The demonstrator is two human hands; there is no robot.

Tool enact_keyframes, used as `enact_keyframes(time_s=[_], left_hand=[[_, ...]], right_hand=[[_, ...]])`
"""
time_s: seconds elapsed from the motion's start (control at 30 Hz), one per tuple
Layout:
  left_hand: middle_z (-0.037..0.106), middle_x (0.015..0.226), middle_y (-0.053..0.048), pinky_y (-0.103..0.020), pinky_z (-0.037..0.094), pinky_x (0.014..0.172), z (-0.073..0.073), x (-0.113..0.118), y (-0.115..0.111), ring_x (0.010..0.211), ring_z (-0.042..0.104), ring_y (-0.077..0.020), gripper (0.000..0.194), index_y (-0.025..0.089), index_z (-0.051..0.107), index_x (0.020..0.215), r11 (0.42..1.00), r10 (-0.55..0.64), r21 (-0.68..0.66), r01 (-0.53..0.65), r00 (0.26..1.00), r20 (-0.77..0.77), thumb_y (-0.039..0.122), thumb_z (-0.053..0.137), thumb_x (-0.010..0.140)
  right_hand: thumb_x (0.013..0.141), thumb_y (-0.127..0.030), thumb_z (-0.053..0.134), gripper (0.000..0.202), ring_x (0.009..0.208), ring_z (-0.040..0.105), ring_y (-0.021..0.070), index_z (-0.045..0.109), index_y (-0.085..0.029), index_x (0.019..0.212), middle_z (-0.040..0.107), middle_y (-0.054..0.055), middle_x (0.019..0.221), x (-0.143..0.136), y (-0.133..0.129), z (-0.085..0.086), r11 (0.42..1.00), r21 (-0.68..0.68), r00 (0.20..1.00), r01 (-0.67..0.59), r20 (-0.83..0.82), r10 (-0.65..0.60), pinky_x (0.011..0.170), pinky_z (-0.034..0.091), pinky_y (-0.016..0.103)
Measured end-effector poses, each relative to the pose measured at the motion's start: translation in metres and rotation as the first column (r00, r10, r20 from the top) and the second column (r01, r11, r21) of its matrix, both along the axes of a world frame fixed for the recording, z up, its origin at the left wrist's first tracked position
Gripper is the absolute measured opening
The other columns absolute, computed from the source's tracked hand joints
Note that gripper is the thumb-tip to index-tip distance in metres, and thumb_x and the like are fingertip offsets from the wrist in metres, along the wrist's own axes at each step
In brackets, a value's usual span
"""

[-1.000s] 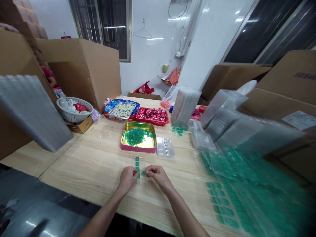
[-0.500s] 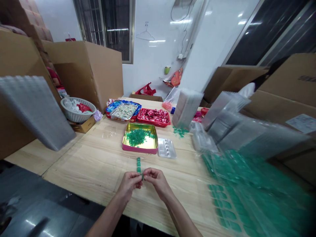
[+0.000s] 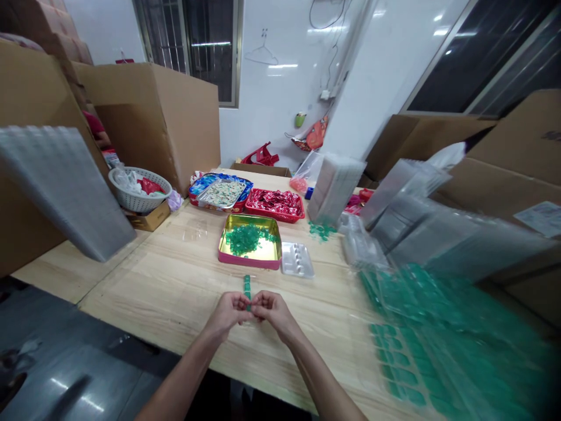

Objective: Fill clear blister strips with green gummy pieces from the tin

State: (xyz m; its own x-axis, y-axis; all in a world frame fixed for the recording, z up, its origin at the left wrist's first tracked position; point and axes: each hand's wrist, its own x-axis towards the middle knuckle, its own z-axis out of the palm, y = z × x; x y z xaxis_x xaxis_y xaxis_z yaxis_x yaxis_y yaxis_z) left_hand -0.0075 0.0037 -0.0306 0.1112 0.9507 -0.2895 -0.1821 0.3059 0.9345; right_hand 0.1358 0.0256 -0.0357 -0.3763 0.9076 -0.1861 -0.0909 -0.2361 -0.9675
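Drawn in from its place beside the green row a second ago, the right hand [image 3: 274, 313] now met the left hand [image 3: 225, 316] over the near end of that row. In the head view, the row of green pieces [image 3: 247, 283] lay on the table [image 3: 166, 298], on the near side of the tin [image 3: 249, 261], its far end uncovered and its near end partly hidden by fingers. Both hands were narrow, thumbs and fingertips pinched together and seemingly touching; a bit of green showed between them, but it was impossible to tell which hand, if either, gripped it.

More green pieces [image 3: 243, 240] lay heaped inside the tin. Just right of the tin was a silver tray [image 3: 302, 270]; beyond the tin was a red basket [image 3: 300, 217], and farther off to its right were loose green bits [image 3: 321, 231] by a clear plastic stack [image 3: 326, 187].

The step in hand looked like fitting or straightening a piece at the row's near end. As a judgement, the next move called for a light fingertip touch, keeping the piece level and in line, and a gentle release so that its neighbours were not nudged.
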Motion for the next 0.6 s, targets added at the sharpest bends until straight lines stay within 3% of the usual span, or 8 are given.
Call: enact_keyframes(time_s=[0.13,0.2,0.3,0.37,0.47,0.6], left_hand=[[0.054,0.049,0.004,-0.02,0.031,0.043,-0.002,-0.007,0.003,0.042,0.046,-0.0069,0.022,0.013,0.059,0.069,0.999,-0.001,-0.033,0.002,1.0,0.009,0.018,0.067,0.049],[0.052,0.048,0.004,-0.02,0.032,0.043,-0.01,-0.008,0.002,0.042,0.046,-0.0077,0.017,0.013,0.057,0.069,1.0,-0.004,-0.025,0.001,0.993,-0.115,0.02,0.063,0.055],[0.05,0.047,0.005,-0.021,0.034,0.045,-0.023,-0.004,-0.001,0.043,0.047,-0.0092,0.007,0.014,0.057,0.067,0.997,-0.012,0.058,0.042,0.894,-0.447,0.017,0.055,0.061],[0.049,0.048,0.004,-0.022,0.035,0.048,-0.029,-0.001,-0.002,0.047,0.047,-0.0102,0.006,0.014,0.058,0.062,0.992,0.017,0.114,0.062,0.809,-0.588,0.013,0.052,0.062],[0.052,0.055,0.001,-0.024,0.036,0.057,-0.032,0.001,-0.003,0.056,0.048,-0.0111,0.011,0.014,0.059,0.056,0.982,0.078,0.179,0.057,0.745,-0.662,0.007,0.052,0.06],[0.052,0.062,0.001,-0.024,0.037,0.06,-0.032,-0.001,-0.006,0.059,0.049,-0.0112,0.014,0.015,0.063,0.058,0.972,0.102,0.222,0.082,0.7,-0.707,0.006,0.052,0.061]], right_hand=[[0.058,-0.023,0.063,0.014,0.039,0.045,0.0075,0.053,-0.016,0.066,0.052,-0.006,0.047,-0.003,0.003,-0.005,1.0,0.002,0.999,-0.005,0.044,0.004,0.041,0.037,0.019],[0.058,-0.024,0.06,0.013,0.037,0.043,0.008,0.052,-0.017,0.066,0.05,-0.007,0.045,-0.002,0.0,-0.015,1.0,0.002,0.996,-0.01,0.093,0.01,0.039,0.035,0.019],[0.061,-0.021,0.055,0.007,0.037,0.043,0.0088,0.051,-0.017,0.065,0.049,-0.007,0.043,-0.002,-0.005,-0.03,0.998,0.058,0.97,-0.026,0.242,0.011,0.038,0.033,0.019],[0.062,-0.016,0.051,0.003,0.042,0.046,0.0097,0.053,-0.017,0.062,0.051,-0.005,0.046,-0.002,-0.008,-0.034,0.982,0.185,0.922,-0.04,0.386,-0.035,0.042,0.033,0.019],[0.062,-0.01,0.048,0.012,0.053,0.051,0.0117,0.058,-0.016,0.059,0.057,-0.001,0.053,-0.003,-0.009,-0.034,0.92,0.378,0.822,-0.105,0.553,-0.133,0.052,0.036,0.02],[0.066,-0.009,0.047,0.017,0.057,0.054,0.0134,0.062,-0.016,0.061,0.061,0.001,0.058,-0.003,-0.011,-0.033,0.886,0.428,0.768,-0.18,0.624,-0.145,0.055,0.037,0.021]])
